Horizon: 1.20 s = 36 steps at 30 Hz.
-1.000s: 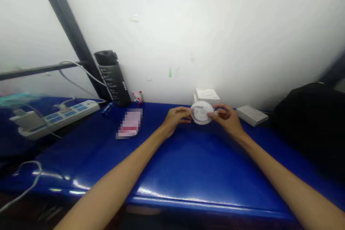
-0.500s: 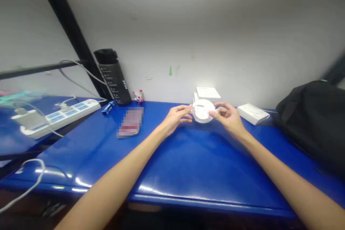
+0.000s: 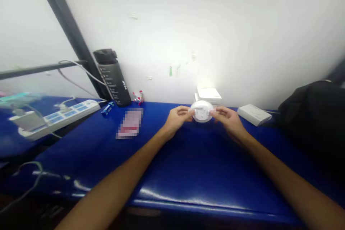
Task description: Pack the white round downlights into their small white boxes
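A round white plastic device (image 3: 202, 111), shaped like a smoke alarm, is held above the blue table top (image 3: 205, 165). My left hand (image 3: 178, 119) grips its left edge, and my right hand (image 3: 228, 120) grips its right edge. Fingers of both hands cover parts of the rim. Behind the device stands a flat white box (image 3: 208, 94), its lower part hidden by the device.
A white box (image 3: 253, 115) lies to the right, by a black bag (image 3: 309, 111). On the left are a black bottle (image 3: 111, 79), a blurred packet (image 3: 129, 124), a small blue pack (image 3: 107, 109) and a white power strip (image 3: 58, 118) with cables.
My hands have drawn closer together on the device. It has tilted, so its face shows at a flatter angle. The view has shifted slightly and the light is dimmer.
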{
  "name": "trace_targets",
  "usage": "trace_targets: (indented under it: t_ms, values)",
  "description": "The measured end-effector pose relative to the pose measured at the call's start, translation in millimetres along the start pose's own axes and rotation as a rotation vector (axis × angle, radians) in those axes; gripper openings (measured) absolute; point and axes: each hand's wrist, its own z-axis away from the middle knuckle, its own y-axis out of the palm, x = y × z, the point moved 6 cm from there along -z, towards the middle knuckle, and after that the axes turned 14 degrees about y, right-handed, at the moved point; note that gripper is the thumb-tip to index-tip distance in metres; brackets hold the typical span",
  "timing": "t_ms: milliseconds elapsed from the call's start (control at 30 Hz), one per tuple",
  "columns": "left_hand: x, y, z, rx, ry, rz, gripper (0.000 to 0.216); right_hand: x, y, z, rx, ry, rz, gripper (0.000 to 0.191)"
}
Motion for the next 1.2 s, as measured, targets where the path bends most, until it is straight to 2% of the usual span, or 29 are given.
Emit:
trace_targets:
  t_ms: [133,400,667,867,1200]
  values:
    - [-0.4,-1.2,0.0,-0.026,0.026,-0.080,0.053,-2.3,-4.0,-0.9,-0.080,0.003,0.016,0.057]
    - [-1.4,-8.0,-0.9,-0.093,0.049,-0.229,0.055,-4.0,-4.6,2.7,-0.141,0.011,0.068,0.059]
    - [-2.6,-6.9,0.4,-0.093,0.044,-0.270,0.055,0.0,-4.6,3.3,-0.155,-0.078,0.180,0.061]
    - [-3.2,-7.6,1.1,-0.121,0.074,-0.295,0.055,2.4,-4.4,4.4,-0.158,-0.178,0.246,0.055]
    - [-8.3,-7.1,0.4,-0.106,0.059,-0.295,0.056,3.9,-5.6,4.6,-0.162,-0.186,0.268,0.048]
